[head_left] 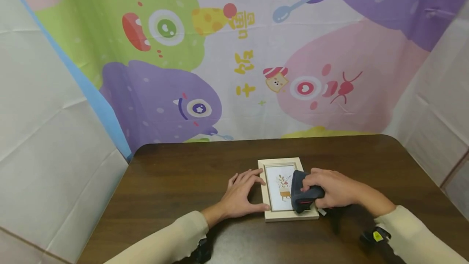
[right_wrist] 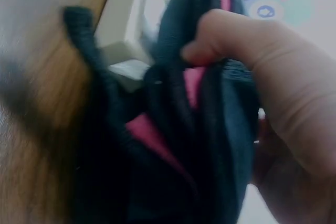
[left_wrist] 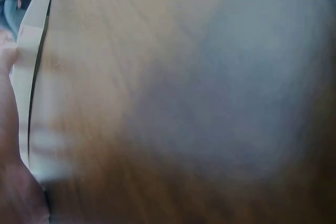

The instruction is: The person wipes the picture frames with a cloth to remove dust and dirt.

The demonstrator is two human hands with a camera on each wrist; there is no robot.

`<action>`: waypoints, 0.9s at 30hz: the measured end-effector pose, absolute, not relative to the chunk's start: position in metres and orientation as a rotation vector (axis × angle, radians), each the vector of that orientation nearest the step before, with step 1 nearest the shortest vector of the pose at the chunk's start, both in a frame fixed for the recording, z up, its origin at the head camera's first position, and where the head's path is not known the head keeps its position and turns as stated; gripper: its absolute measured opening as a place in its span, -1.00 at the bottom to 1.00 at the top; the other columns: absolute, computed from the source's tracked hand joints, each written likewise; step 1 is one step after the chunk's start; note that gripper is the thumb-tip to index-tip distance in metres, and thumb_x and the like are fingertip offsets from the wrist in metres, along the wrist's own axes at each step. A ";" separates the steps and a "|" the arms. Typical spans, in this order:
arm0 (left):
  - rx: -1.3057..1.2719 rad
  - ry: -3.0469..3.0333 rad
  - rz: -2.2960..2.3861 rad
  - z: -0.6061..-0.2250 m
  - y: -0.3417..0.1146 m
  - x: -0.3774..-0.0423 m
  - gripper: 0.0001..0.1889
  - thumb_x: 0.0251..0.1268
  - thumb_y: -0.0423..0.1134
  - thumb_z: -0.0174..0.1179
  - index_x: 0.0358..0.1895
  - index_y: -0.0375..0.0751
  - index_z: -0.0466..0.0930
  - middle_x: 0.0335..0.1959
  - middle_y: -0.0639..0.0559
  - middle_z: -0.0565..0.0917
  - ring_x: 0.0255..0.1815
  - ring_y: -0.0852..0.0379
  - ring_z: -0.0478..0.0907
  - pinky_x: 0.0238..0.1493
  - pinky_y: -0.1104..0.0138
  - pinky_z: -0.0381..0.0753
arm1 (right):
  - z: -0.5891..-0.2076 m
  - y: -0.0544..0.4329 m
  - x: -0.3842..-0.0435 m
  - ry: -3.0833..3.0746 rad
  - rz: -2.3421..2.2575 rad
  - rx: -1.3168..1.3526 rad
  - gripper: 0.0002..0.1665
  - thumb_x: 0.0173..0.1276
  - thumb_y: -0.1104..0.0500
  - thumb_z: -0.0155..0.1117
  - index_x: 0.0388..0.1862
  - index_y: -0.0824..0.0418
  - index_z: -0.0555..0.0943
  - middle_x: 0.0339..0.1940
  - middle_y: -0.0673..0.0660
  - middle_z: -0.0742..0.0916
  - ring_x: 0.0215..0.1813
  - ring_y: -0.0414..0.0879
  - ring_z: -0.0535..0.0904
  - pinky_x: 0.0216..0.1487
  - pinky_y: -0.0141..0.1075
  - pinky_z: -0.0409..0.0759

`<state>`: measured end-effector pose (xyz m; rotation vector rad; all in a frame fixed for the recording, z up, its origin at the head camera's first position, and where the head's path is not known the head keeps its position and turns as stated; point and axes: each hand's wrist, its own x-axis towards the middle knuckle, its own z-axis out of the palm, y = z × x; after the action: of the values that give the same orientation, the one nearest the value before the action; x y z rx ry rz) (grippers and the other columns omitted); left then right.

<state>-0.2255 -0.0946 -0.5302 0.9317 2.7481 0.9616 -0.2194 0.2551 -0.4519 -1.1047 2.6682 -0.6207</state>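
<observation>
A picture frame (head_left: pixel 290 216) of pale wood lies flat on the table, holding a print of a potted plant. My left hand (head_left: pixel 242 194) touches its left border, fingers spread and thumb near the lower left corner. In the left wrist view part of that hand (left_wrist: pixel 13 145) shows beside the frame's pale side (left_wrist: pixel 27 66). My right hand (head_left: pixel 331 186) grips a folded dark navy cloth (head_left: pixel 305 194) against the right part of the picture. Close up in the right wrist view, the cloth (right_wrist: pixel 178 98) shows pink between its folds and the thumb (right_wrist: pixel 236 38) presses on it.
The dark brown wooden table (head_left: pixel 176 174) extends around the frame. Behind it hangs a curtain (head_left: pixel 249 113) printed with cartoon monsters. Pale panels (head_left: pixel 55 113) stand at both sides. A dark strap with a yellow patch (head_left: pixel 377 236) is on the right wrist.
</observation>
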 end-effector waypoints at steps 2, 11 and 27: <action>0.930 2.751 0.959 -0.531 -0.094 -0.225 -0.33 0.28 0.36 0.51 0.34 0.18 0.58 0.85 0.14 0.32 0.89 -0.27 0.18 0.70 -0.53 0.07 | -0.447 0.256 -0.215 2.591 -0.647 -1.089 -0.57 0.13 0.21 0.65 -0.14 -0.26 0.72 -0.15 -0.15 0.66 -0.19 -0.33 0.47 -0.27 -0.40 0.48; 0.927 2.756 0.962 -0.531 -0.094 -0.225 -0.32 0.27 0.36 0.51 0.35 0.18 0.58 0.84 0.16 0.33 0.89 -0.27 0.18 0.70 -0.54 0.06 | -0.438 0.255 -0.205 2.468 -0.645 -1.158 -0.58 0.05 0.17 0.72 -0.19 -0.24 0.74 -0.16 -0.19 0.63 -0.15 -0.37 0.41 -0.19 -0.44 0.45; 0.932 2.747 0.972 -0.532 -0.093 -0.226 -0.32 0.26 0.36 0.52 0.34 0.18 0.58 0.84 0.16 0.33 0.89 -0.28 0.18 0.70 -0.56 0.04 | -0.444 0.250 -0.222 2.582 -0.688 -1.084 -0.60 0.21 0.27 0.62 -0.15 -0.25 0.78 -0.09 -0.09 0.74 -0.10 -0.28 0.52 -0.19 -0.38 0.52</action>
<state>-0.2262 -0.0935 -0.5316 0.9321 2.7470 0.9722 -0.2222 0.2504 -0.4444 -1.0843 2.5820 -0.6880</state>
